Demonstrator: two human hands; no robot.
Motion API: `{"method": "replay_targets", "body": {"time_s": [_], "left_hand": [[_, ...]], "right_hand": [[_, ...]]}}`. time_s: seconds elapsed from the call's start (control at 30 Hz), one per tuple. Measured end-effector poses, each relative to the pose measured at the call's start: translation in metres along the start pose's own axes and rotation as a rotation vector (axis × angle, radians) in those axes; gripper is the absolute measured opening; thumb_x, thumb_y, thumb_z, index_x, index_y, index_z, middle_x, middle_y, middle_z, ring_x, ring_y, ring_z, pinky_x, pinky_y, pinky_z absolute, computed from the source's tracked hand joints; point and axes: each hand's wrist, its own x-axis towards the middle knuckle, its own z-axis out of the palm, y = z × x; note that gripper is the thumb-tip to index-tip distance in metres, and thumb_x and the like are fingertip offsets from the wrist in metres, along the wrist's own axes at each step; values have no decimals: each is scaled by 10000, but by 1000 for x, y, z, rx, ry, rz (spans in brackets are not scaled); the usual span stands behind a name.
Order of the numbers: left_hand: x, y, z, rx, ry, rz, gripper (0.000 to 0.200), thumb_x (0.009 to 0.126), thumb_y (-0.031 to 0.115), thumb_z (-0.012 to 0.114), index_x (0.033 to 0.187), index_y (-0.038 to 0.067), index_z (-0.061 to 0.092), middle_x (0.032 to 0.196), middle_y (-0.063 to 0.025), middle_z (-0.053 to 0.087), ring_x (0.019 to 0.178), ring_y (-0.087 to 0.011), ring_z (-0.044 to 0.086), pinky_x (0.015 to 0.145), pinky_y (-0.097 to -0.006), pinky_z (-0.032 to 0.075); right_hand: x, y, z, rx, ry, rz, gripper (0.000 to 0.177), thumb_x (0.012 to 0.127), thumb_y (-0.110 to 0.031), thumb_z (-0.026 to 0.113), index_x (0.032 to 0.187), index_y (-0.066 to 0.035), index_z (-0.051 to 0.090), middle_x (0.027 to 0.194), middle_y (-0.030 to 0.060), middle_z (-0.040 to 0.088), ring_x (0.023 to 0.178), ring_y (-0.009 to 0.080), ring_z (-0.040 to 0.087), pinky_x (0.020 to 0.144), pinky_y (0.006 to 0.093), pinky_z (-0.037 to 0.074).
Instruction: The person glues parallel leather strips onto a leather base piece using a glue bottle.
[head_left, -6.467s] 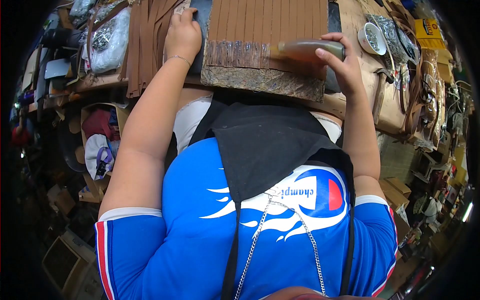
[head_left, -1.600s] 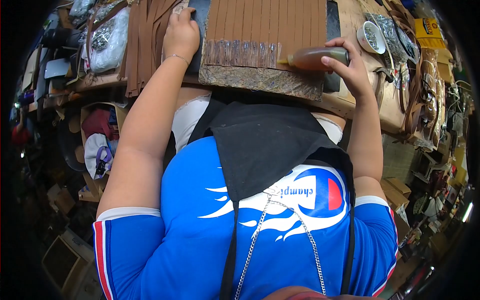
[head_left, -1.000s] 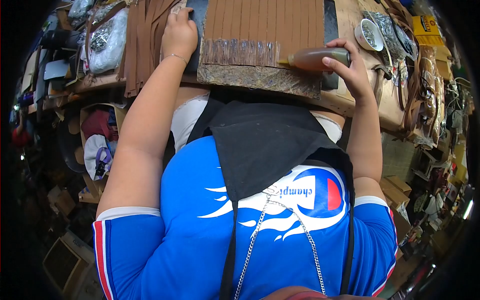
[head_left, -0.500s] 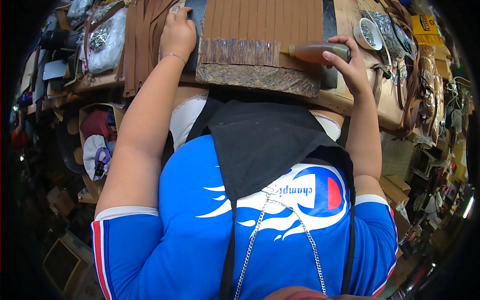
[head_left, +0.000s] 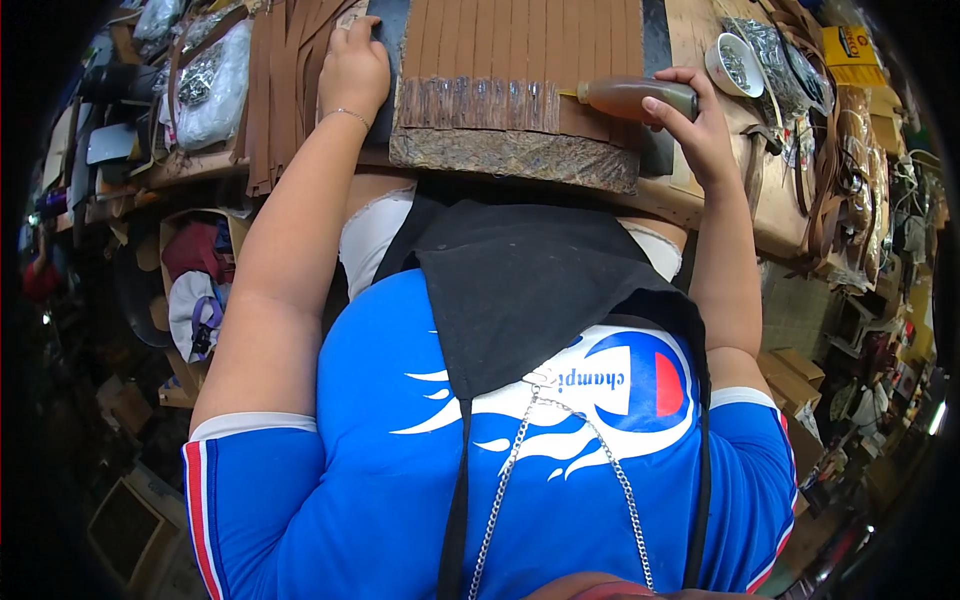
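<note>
My right hand [head_left: 706, 125] is wrapped round a squeeze bottle [head_left: 640, 100] of brownish liquid, held nearly level. Its thin yellow nozzle points left, at the near ends of the brown strips [head_left: 520, 45] laid side by side on a thick, stained block [head_left: 515, 160]. A glossy clear coating [head_left: 480, 103] covers the near ends of the strips on the left; those right of the nozzle look matte. My left hand [head_left: 355, 75] is closed at the left of the block, beside a dark slab [head_left: 388, 75]. Its fingertips are hidden, so what they grip cannot be made out.
More loose brown strips [head_left: 285, 90] hang over the table edge at left, near a plastic bag of metal pieces [head_left: 212, 85]. At right stand a white cup of small metal parts [head_left: 735, 66] and a yellow box [head_left: 853, 55]. Straps [head_left: 830, 190] hang beyond them.
The bottle's nozzle has shifted slightly away from me, up along the strips, and the bottle has tilted a little. My left hand stays in place.
</note>
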Motion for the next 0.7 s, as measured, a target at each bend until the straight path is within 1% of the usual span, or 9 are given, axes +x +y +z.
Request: {"method": "replay_targets", "body": {"time_s": [0.1,0.2,0.27,0.3,0.37,0.5,0.6,0.67,0.7], "left_hand": [[0,-1,1,1,4,-1,315,926,237,468,1224,222,568,1127,-181,580,932,-422,627,816,-524,515],[0,0,0,3,-1,-2,316,926,237,470,1229,224,562,1130,-177,580,933,-420,628,817,-522,515],[0,0,0,8,-8,-2,317,927,237,470,1231,225,559,1131,-176,580,930,-419,629,815,-523,516],[0,0,0,9,-1,2,317,927,237,471,1231,226,558,1131,-176,580,929,-420,629,814,-524,516],[-1,2,-1,9,4,9,316,927,237,472,1232,227,556,1131,-176,580,927,-420,630,813,-525,516],[0,1,-1,3,-7,-9,316,926,237,475,1230,226,560,1132,-180,581,928,-423,629,813,-526,517],[0,-1,1,-4,3,-3,316,926,236,474,1229,224,563,1131,-184,582,936,-424,627,814,-528,516],[0,0,1,-5,7,4,316,926,235,473,1228,223,565,1130,-186,583,940,-424,626,815,-529,515],[0,0,0,-4,2,-4,317,926,235,472,1229,222,565,1128,-187,583,944,-423,625,818,-529,514]], "right_hand": [[-2,2,-1,0,11,-8,414,782,-202,800,1112,-62,593,1046,39,546,873,138,612,760,267,538],[-12,-4,-5,-83,-41,-27,423,787,-215,800,1121,-65,589,1048,50,575,890,140,613,747,270,540],[-14,-5,-6,-171,-72,-88,423,790,-219,795,1122,-66,584,1035,49,579,901,140,610,745,271,538],[-13,-5,-5,-171,-71,-87,423,790,-219,795,1122,-66,584,1035,49,579,901,140,610,745,271,538],[-11,-6,-1,-39,-33,-17,409,792,-212,787,1115,-69,581,1029,48,569,908,137,607,753,267,534],[-12,-7,0,-66,-66,-22,413,791,-219,793,1116,-73,583,1028,47,568,895,137,606,758,264,531],[-14,-4,2,-176,-95,-99,413,792,-216,792,1119,-76,583,1030,46,570,910,135,598,756,264,530],[-13,0,7,-48,-19,-51,425,784,-210,798,1124,-75,582,1031,44,569,944,133,591,760,264,530],[-13,0,6,-48,-19,-52,425,784,-210,798,1124,-75,582,1031,44,569,944,133,591,760,264,530]]}}
